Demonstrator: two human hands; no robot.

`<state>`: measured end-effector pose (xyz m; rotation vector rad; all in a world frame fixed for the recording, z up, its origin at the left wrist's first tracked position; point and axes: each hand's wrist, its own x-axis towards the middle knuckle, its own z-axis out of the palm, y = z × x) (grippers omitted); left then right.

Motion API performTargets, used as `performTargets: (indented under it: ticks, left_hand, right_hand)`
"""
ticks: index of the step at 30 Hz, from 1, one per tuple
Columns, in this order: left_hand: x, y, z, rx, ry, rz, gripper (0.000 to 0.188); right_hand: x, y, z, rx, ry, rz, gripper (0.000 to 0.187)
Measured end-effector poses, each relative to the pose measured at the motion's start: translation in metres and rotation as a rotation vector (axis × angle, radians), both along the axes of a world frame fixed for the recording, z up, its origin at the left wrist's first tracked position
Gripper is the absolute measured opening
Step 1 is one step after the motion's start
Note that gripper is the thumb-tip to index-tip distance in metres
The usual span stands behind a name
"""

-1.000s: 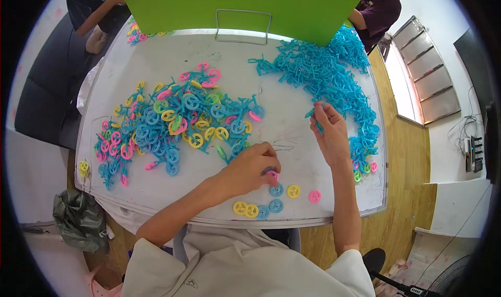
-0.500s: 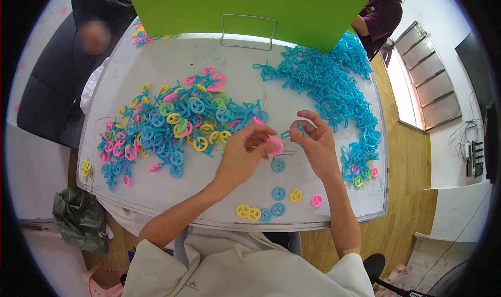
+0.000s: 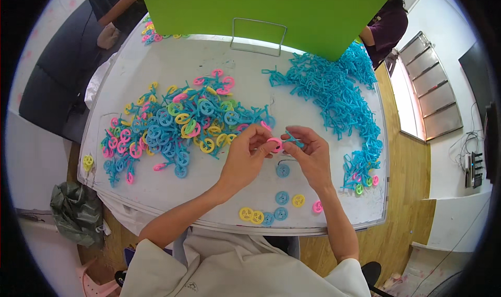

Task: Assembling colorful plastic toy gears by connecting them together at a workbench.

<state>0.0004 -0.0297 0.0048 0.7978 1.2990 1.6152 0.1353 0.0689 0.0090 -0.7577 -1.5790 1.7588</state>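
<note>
Over the middle of the table, my left hand [image 3: 244,156] pinches a small pink plastic wheel [image 3: 279,147] between thumb and fingers. Close on its right, my right hand [image 3: 313,159] grips a blue plastic forked piece [image 3: 290,136]. The two parts nearly meet; whether they touch is hard to tell. Below the hands lie loose flat wheels: several blue ones such as the blue wheel [image 3: 282,197], a few yellow ones such as the yellow wheel [image 3: 246,214], and a pink wheel [image 3: 317,207] near my right forearm.
A heap of blue pieces joined with coloured wheels [image 3: 162,125] spreads on the left of the white table [image 3: 219,179]. Plain blue forked pieces [image 3: 334,88] pile along the right. A green panel [image 3: 261,10] with a wire handle [image 3: 259,19] stands across the far side. Two people sit beyond.
My hands have come together, bringing the pink wheel and the blue forked piece close to each other. The whole view has shifted slightly. At the far left, the other person's arm has moved.
</note>
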Motion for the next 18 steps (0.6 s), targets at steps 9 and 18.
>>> performTargets:
  ticks: [9, 18]
  left_hand:
    - [0.001, 0.002, -0.004, 0.009, 0.069, 0.112, 0.011]
    - [0.009, 0.001, -0.006, 0.037, 0.338, 0.22, 0.009]
  right_hand:
    - [0.0, -0.006, -0.01, 0.019, -0.108, 0.051, 0.015]
    - [-0.004, -0.013, -0.002, -0.049, -0.058, 0.019, 0.029]
